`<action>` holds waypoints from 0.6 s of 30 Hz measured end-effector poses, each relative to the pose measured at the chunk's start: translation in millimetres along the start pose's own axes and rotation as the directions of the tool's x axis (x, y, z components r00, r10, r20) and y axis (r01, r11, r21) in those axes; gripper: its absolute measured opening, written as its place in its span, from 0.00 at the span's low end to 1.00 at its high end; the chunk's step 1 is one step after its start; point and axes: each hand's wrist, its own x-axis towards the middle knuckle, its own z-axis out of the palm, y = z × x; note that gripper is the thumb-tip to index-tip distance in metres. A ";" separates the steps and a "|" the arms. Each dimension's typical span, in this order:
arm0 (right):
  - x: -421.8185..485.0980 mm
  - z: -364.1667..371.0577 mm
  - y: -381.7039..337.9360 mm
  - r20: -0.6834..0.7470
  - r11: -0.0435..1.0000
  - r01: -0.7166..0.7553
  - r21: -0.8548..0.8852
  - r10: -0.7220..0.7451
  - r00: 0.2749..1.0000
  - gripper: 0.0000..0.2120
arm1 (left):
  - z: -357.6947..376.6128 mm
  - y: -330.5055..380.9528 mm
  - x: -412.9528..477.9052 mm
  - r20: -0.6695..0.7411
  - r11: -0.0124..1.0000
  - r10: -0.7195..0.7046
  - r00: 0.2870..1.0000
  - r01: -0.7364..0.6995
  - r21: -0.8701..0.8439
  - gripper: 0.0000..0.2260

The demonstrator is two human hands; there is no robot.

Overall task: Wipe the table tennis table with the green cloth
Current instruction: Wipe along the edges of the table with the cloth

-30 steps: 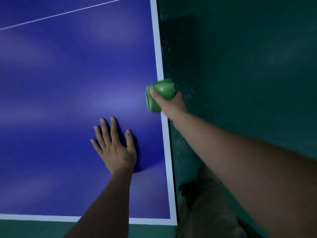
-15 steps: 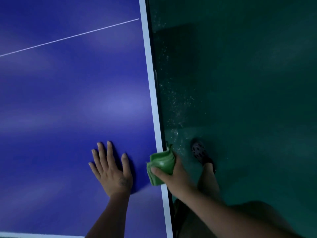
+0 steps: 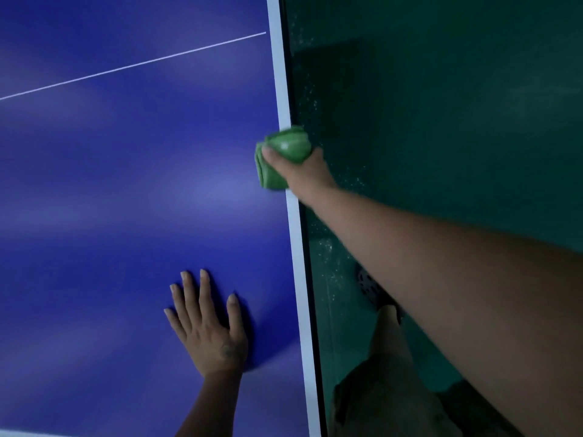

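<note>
Right hand [image 3: 303, 175] slid green cloth [image 3: 280, 159] farther up table edge [image 3: 285, 99].

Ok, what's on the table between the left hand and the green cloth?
Nothing: the head view shows only bare blue table top between the left hand and the green cloth, gripped by the right hand.

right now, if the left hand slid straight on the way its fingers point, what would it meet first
The way looks free: ahead of the left hand lies only bare table tennis table, crossed by a thin white line. The green cloth sits off to its right.
</note>
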 end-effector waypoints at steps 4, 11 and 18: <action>16.8 -5.6 -26.8 0.014 1.000 0.002 -0.019 -0.001 1.000 0.52 | -6.0 9.7 -0.9 0.037 1.000 -0.028 0.999 0.028 -0.014 0.31; -83.6 6.5 88.3 0.021 0.991 0.073 0.113 -0.075 0.997 0.39 | 4.9 125.0 152.7 -0.002 0.988 -0.155 0.988 0.155 -0.020 0.32; -129.1 19.3 140.1 -0.021 0.975 -0.016 0.221 0.022 1.000 0.34 | 13.9 177.7 318.5 -0.022 0.999 -0.030 0.999 0.029 -0.035 0.37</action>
